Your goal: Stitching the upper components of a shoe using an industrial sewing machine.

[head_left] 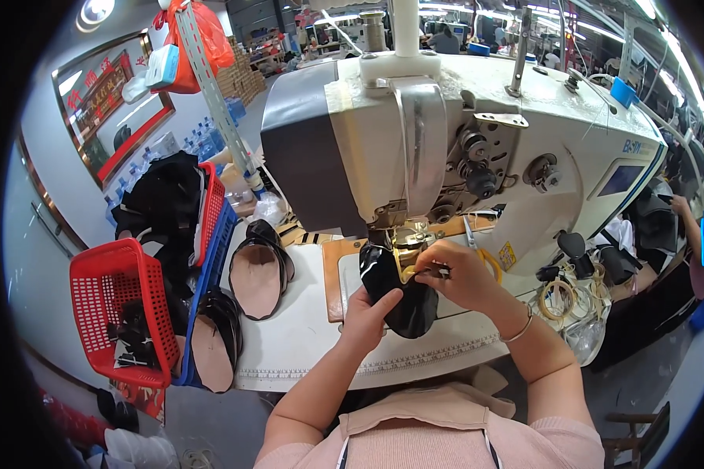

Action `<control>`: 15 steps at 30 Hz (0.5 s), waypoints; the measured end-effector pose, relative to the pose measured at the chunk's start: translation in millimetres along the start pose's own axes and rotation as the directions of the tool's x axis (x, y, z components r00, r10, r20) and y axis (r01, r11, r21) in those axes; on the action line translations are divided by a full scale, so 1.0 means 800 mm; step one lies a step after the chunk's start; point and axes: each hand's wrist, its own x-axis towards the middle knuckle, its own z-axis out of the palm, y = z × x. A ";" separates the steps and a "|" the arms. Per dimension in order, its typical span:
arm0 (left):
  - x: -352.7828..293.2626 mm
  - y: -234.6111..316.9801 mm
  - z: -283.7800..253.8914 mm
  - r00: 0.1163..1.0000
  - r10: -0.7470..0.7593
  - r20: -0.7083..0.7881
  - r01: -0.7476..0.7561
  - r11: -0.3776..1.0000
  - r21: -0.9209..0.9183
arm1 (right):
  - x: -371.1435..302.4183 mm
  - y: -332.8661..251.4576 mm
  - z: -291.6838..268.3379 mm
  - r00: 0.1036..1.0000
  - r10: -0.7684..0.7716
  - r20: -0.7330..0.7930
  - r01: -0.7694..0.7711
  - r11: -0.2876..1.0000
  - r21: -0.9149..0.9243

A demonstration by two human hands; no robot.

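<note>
A glossy black shoe upper [409, 313] lies under the brass-coloured presser foot [408, 244] of a large white sewing machine [344, 133]. My left hand [365, 316] grips its near left side, thumb on top and the other fingers mostly hidden. Just right of the presser foot, my right hand [463, 275] is closed in a pinch over the upper. A small dark piece [440, 271] shows between its fingers, too small to name. Part of the upper is covered by the machine head and my right hand.
On the table's left stand black shoe uppers with pale insoles [256, 283]. Beyond them are a red basket [155, 289] with black scraps and a blue crate [225, 227]. Yellow-handled scissors [490, 264] and tape rolls [557, 299] lie at right. Another person's arm [687, 219] shows far right.
</note>
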 end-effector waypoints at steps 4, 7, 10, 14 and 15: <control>0.000 0.000 -0.005 0.914 0.044 0.403 0.253 0.715 -0.651 | 0.001 -0.009 -0.006 0.995 -0.098 -0.019 0.096 0.991 -0.092; 0.004 -0.010 0.014 0.913 0.130 0.387 0.202 0.680 -0.704 | -0.004 -0.017 -0.006 0.970 -0.234 -0.072 0.209 0.943 -0.258; 0.019 -0.021 0.031 0.938 0.135 0.319 0.071 0.827 -0.558 | -0.005 -0.008 -0.003 0.970 -0.235 -0.069 0.215 0.952 -0.218; 0.028 -0.038 0.028 0.974 0.056 0.220 0.080 0.822 -0.564 | -0.002 -0.020 -0.006 0.992 -0.122 -0.033 0.118 0.988 -0.101; 0.031 -0.045 0.023 0.971 0.068 0.227 0.075 0.820 -0.568 | -0.001 -0.021 -0.006 0.992 -0.124 -0.027 0.121 0.987 -0.102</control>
